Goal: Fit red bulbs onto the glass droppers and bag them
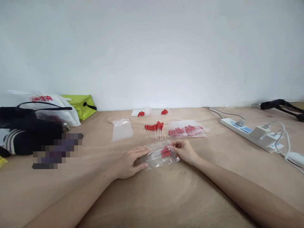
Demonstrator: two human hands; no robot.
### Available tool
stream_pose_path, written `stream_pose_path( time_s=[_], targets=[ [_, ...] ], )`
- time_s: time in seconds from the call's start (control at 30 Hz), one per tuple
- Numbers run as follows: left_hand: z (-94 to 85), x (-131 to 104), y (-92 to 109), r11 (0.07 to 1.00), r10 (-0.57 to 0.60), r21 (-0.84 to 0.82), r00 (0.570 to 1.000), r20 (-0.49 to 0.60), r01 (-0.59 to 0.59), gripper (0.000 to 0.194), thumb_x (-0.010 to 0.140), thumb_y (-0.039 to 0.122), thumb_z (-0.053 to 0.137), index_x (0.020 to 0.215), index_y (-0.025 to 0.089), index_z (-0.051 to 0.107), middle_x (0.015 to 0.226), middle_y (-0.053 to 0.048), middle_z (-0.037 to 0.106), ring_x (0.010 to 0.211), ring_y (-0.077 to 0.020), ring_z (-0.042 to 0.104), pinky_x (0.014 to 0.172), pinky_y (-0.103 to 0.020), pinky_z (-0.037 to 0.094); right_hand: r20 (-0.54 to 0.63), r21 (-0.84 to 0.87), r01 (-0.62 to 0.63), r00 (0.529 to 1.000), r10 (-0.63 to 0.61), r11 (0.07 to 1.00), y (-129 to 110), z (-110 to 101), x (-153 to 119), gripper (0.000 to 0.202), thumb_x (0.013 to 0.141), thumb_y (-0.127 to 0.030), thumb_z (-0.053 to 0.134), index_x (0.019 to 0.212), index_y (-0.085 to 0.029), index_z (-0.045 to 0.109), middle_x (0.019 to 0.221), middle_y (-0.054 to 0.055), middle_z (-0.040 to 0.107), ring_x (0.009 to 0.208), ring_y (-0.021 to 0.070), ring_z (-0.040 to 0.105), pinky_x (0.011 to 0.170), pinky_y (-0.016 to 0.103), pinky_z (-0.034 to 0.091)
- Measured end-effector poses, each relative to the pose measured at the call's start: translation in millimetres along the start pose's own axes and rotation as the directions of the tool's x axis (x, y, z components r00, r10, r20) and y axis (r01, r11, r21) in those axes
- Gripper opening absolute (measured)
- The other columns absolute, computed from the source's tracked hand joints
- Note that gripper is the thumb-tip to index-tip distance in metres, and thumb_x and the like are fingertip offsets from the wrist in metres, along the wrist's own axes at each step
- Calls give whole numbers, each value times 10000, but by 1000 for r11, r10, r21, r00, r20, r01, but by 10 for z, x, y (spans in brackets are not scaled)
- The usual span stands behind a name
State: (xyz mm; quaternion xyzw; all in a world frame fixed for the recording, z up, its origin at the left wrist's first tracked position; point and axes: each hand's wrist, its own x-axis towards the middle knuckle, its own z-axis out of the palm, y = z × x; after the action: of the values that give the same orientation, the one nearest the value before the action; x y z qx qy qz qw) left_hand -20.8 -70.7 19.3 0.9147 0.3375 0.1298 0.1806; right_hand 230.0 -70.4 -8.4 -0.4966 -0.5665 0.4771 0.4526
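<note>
A clear zip-lock bag (158,160) lies flat on the table between my hands, with several red-capped droppers (165,152) inside. My left hand (133,161) rests on the bag's left end, fingers spread and thumb apart. At the right end, by the zip edge, my right hand (184,150) pinches the bag between thumb and fingers. Just beyond the bag lies a fanned row of loose droppers (155,128) with red bulbs. Filled bags (187,129) of red-capped droppers are stacked to the right. To the left lie flat clear bags (122,129).
Small piles of red bulbs (141,113) sit on bags near the wall. A white power strip (249,133) with chargers and cables is at right, a black strap (280,104) behind it. Left are a green bag (80,106), a white plastic bag (59,109) and dark cloth (35,133).
</note>
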Motion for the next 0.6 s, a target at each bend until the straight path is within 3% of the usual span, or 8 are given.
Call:
stream_pose_path(
  time_s=[0.17, 0.27, 0.37, 0.47, 0.6],
  targets=[
    [3, 5, -9, 1000, 9, -6, 1000, -3, -9, 477, 815, 390, 472, 1262, 240, 400, 1302, -40, 430, 1205, -203, 372, 1019, -400, 283, 153, -266, 7, 988, 35, 964, -31, -116, 44, 328, 735, -414, 480, 586, -148, 600, 397, -24, 504, 342, 82, 419, 355, 197, 329],
    [7, 4, -20, 1000, 14, -5, 1000, 16, -14, 438, 821, 391, 463, 1238, 264, 432, 1317, -33, 410, 1218, -206, 354, 1019, -407, 278, 25, -483, 76, 997, -74, 872, -147, -187, 160, 198, 717, -269, 488, 583, -158, 584, 465, -19, 545, 435, 100, 500, 443, 203, 376],
    [7, 1, -30, 1000, 11, -1, 1000, 21, -11, 423, 822, 397, 461, 1227, 274, 447, 1320, -35, 404, 1225, -210, 344, 1020, -413, 272, -117, -668, 100, 965, -237, 738, -266, -153, 418, 112, 698, -182, 490, 663, -161, 594, 665, 17, 639, 631, 123, 578, 591, 209, 406],
    [3, 0, -36, 1000, 5, -10, 1000, 28, -5, 421, 820, 403, 464, 1220, 273, 457, 1319, -39, 404, 1228, -217, 337, 1019, -415, 271, -224, -751, -73, 963, -150, 657, -329, -21, 745, 158, 711, -200, 507, 822, -138, 602, 798, 72, 661, 758, 156, 598, 657, 213, 410],
    [0, -3, -31, 1000, 2, -27, 1000, 27, -1, 413, 817, 404, 468, 1209, 274, 470, 1317, -38, 407, 1225, -217, 343, 1018, -412, 275, -265, -761, -150, 960, -90, 631, -312, 163, 1066, 158, 706, -181, 519, 818, -103, 598, 809, 140, 656, 805, 201, 602, 628, 219, 411]
  ],
)
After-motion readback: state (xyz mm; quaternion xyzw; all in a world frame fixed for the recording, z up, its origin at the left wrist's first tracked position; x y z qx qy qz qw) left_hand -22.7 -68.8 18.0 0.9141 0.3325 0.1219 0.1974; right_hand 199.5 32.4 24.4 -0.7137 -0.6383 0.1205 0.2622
